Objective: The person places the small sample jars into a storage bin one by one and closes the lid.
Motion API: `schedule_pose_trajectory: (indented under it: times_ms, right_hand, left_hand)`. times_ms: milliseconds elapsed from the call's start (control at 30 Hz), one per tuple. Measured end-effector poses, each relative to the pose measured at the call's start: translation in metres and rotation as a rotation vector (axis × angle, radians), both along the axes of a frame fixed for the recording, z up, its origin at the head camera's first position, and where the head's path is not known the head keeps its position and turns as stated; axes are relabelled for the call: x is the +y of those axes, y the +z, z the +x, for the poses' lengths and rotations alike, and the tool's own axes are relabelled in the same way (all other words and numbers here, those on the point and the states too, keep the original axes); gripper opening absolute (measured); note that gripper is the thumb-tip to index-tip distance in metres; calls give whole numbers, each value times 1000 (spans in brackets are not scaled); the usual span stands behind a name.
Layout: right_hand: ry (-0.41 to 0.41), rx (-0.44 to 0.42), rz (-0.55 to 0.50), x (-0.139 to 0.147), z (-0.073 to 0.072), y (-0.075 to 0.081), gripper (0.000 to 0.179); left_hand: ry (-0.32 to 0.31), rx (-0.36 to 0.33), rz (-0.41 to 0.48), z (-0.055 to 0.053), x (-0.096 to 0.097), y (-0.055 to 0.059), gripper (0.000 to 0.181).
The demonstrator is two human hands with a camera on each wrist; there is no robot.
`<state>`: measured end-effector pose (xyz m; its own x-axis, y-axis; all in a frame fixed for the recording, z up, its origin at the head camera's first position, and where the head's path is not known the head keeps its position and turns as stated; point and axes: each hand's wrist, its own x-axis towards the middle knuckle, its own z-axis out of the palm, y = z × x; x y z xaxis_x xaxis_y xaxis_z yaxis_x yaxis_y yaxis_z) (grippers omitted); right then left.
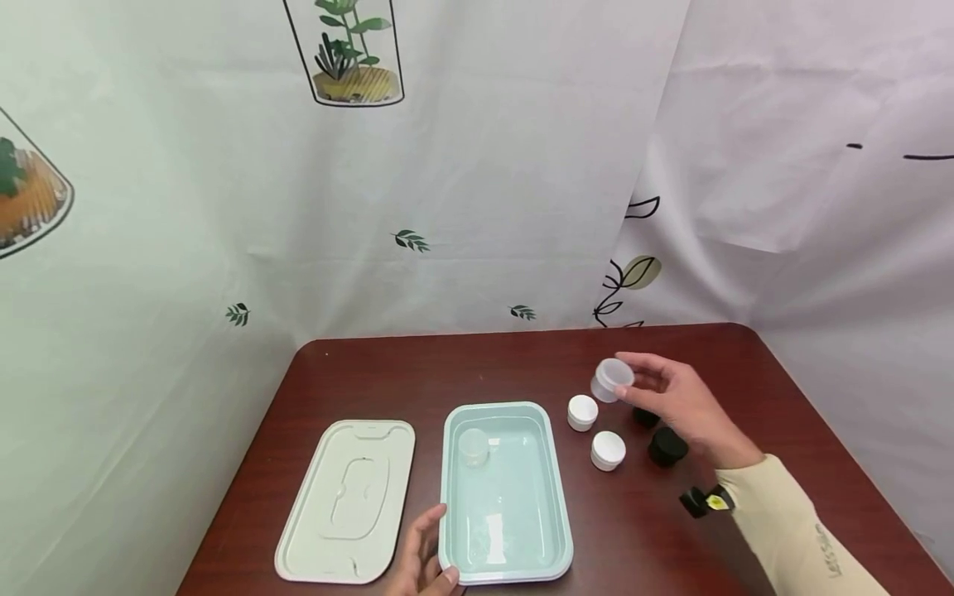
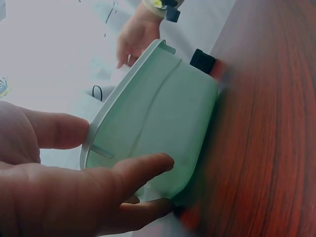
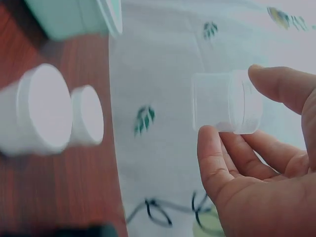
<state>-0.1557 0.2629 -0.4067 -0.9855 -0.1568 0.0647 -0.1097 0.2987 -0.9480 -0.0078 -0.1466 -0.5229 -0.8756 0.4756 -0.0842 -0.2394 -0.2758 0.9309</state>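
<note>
A clear plastic jar with a lid (image 1: 614, 380) is in my right hand (image 1: 680, 403), lifted above the table's far right. In the right wrist view, thumb and fingers grip the clear jar (image 3: 217, 102) round its lid end. My left hand (image 1: 423, 555) holds the near left corner of a pale green plastic container (image 1: 507, 530). Seen from the left wrist, the thumb lies on the container's rim (image 2: 118, 91), with fingers along its outer wall. Inside the container, towards its far left, stands another clear jar (image 1: 473, 447).
Two white-lidded jars (image 1: 608, 450) stand to the right of the container. Two black jars (image 1: 667, 446) are beneath the right hand, one partly hidden. A pale flat lid (image 1: 346, 501) lies on the brown table (image 1: 417, 372) at left. Printed cloth (image 1: 477, 190) hangs behind.
</note>
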Motion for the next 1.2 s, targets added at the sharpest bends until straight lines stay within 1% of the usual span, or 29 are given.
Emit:
schedule_pose_trajectory:
  times_ms: [67,200,300,400,500,633,733,800,1000,1067,1200]
  right_hand:
    - [43,-5,-37,-13,-3,-2,60]
    - [134,-24,-62,-40,-7,-6,59]
    - [194,-30,-26,-58,-8,-8,58]
    - [256,-20,16,-76,-8,-11,57]
    - [321,-6,37,-92,-6,-17,57]
    - [386,-36,44,-114,1,-23,57]
    - [409,-53,86,-130,7,-27,56]
    - [408,-44,133,-140,10,-29,54]
    - [396,2,275,-167,18,-38,50]
    - [396,11,301,-173,20,-41,49]
    - [384,12,329,-180,24,-44,48]
  left_hand:
    - [6,2,-8,0,0,0,69]
    - [2,4,-7,-1,0,-1,69]
    - [-13,4,7,-2,1,-1,68]
    - [-21,2,13,-3,1,-1,69]
    - [-16,2,7,-3,1,-2,68]
    - [0,15,1,-2,0,-4,69]
    - [6,29,7,-2,0,-6,70]
    - [6,36,17,-2,0,-7,70]
    - [-6,0,-27,-2,-1,-7,67]
    - [-9,-2,-37,-3,-1,-6,67]
    - [-13,20,-32,-5,-1,-6,67]
